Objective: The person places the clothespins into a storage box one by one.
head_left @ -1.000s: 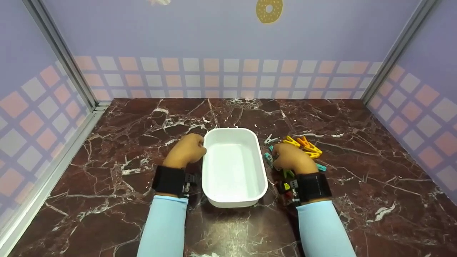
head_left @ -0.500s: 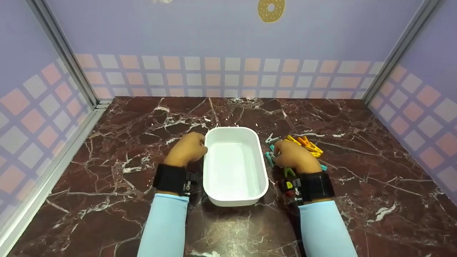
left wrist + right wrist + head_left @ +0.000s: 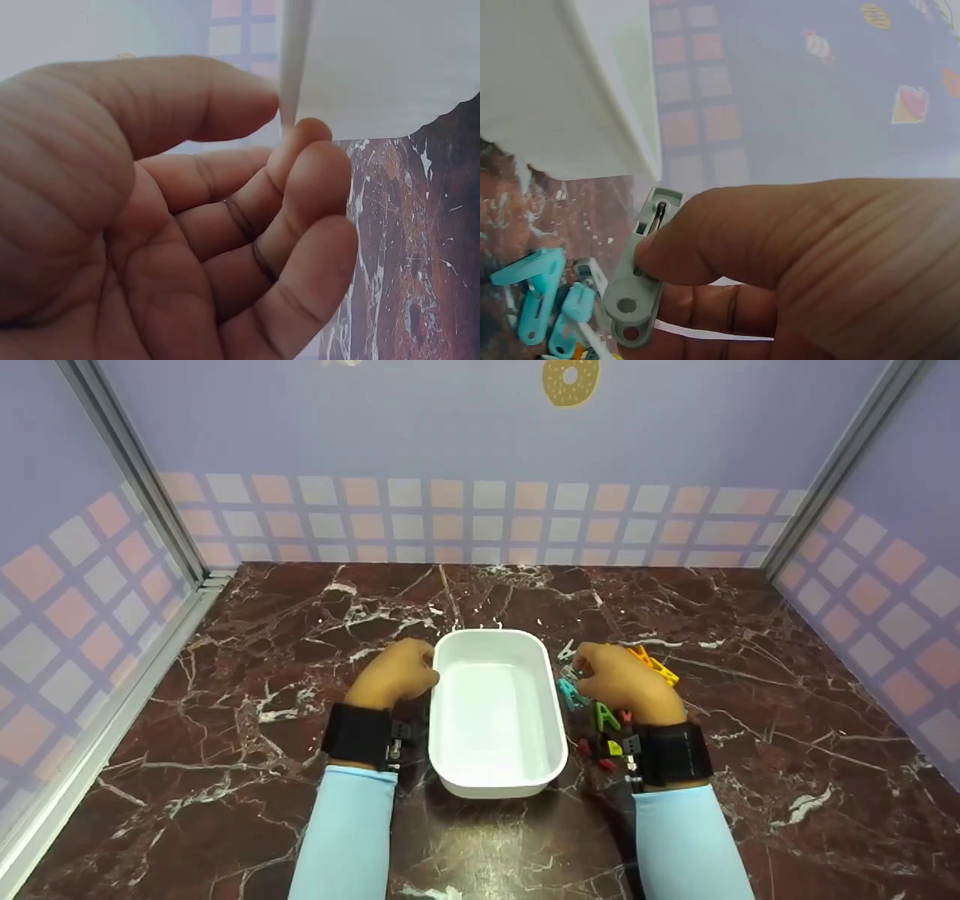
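Observation:
A white rectangular container (image 3: 491, 720) stands on the table in the head view, its open top facing up. My left hand (image 3: 394, 671) grips its left rim; in the left wrist view the thumb lies at the edge and the other fingers curl beside it. Between thumb and fingers, my right hand (image 3: 626, 682) pinches a grey-green clothes peg (image 3: 634, 289), close to the container's right side. Around and under that hand lie loose pegs: turquoise (image 3: 571, 694), green (image 3: 605, 716), white (image 3: 567, 650) and yellow (image 3: 663, 670). The right hand hides part of the pile.
Red pegs (image 3: 606, 764) and a yellow-green peg (image 3: 614, 748) lie near the right wrist strap. The dark red marble-patterned table (image 3: 247, 697) meets lilac walls (image 3: 480, 427) at the back and both sides.
My right hand has shifted slightly right and now shows the peg held apart from the pile. More green and red pegs show beneath it. The left hand stays at the rim.

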Demonstrator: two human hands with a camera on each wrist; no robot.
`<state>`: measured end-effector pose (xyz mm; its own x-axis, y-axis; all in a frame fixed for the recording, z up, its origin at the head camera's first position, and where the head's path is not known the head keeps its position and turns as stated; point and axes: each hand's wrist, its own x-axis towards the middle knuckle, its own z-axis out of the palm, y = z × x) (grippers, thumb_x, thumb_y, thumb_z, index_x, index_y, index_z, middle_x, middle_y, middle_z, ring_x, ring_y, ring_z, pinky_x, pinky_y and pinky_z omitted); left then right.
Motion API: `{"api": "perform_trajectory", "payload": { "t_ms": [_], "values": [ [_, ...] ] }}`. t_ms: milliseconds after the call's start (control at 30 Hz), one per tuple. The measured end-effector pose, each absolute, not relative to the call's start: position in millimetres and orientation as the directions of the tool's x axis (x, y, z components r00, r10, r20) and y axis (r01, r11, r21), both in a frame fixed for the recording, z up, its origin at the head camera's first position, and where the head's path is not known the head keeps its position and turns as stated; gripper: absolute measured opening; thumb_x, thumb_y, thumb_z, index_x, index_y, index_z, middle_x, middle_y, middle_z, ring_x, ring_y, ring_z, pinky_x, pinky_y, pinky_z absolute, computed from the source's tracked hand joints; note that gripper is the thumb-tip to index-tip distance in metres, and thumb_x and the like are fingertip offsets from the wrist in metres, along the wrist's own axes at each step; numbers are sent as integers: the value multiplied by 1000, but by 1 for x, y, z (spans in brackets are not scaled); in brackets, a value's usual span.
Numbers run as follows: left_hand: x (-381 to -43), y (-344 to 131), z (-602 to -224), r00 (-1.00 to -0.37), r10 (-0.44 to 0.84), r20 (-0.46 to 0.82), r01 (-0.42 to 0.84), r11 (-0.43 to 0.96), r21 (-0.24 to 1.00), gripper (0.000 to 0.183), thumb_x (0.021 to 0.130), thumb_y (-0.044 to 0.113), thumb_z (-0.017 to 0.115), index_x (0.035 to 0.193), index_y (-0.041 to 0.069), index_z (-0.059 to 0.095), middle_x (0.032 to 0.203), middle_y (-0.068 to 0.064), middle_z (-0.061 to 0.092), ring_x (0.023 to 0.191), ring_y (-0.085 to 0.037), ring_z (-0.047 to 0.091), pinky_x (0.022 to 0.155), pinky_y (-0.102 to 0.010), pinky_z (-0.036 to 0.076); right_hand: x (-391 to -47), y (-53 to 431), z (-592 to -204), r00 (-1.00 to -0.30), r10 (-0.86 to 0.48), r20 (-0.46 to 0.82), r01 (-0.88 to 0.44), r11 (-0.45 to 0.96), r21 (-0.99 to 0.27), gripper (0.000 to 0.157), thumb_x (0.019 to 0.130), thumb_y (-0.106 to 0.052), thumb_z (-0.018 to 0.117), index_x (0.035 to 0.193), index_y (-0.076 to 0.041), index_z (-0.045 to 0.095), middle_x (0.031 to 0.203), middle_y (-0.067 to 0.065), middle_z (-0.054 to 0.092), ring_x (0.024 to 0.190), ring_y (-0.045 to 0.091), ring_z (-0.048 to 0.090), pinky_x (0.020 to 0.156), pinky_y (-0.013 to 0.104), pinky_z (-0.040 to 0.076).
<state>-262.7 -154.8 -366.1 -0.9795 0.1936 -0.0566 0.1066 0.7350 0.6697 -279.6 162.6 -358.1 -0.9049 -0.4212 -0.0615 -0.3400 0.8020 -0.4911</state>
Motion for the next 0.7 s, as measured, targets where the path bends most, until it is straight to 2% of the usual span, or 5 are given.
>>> {"api": "perform_trajectory", "payload": {
  "t_ms": [200, 267, 433, 700],
  "values": [
    [-260, -153, -364, -974, 209, -84, 98, 729, 677, 20, 75, -1, 54, 93, -1, 63, 56, 3, 42, 46, -12, 37, 45, -25, 32, -274, 160, -349, -899, -438, -30, -367, 788, -495, 20, 81, -3, 58, 101, -4, 60, 78, 6, 52, 63, 20, 49, 60, 34, 42],
    [-260, -153, -364, -972, 218, -93, 98, 726, 680, 25, 75, 0, 54, 97, -2, 65, 57, 3, 43, 46, -12, 37, 45, -25, 32, -271, 158, -346, -896, -443, -22, -376, 785, -493, 20, 81, -3, 59, 101, -4, 60, 77, 5, 52, 61, 19, 49, 59, 33, 42],
    [-260, -152, -364, -964, 238, -117, 93, 718, 690, 35, 76, 0, 54, 109, -6, 66, 56, 2, 44, 45, -12, 36, 45, -25, 31, -266, 151, -340, -892, -452, 0, -402, 792, -460, 23, 80, -4, 60, 103, -5, 62, 79, 5, 56, 64, 20, 51, 59, 33, 43],
    [-258, -148, -362, -954, 279, -110, 133, 722, 679, 37, 76, 1, 56, 111, -3, 69, 55, 3, 45, 44, -11, 38, 45, -25, 32, -260, 144, -333, -883, -470, 2, -421, 788, -449, 20, 84, -3, 62, 104, -3, 61, 83, 7, 57, 70, 22, 51, 63, 35, 42]
  ]
}}
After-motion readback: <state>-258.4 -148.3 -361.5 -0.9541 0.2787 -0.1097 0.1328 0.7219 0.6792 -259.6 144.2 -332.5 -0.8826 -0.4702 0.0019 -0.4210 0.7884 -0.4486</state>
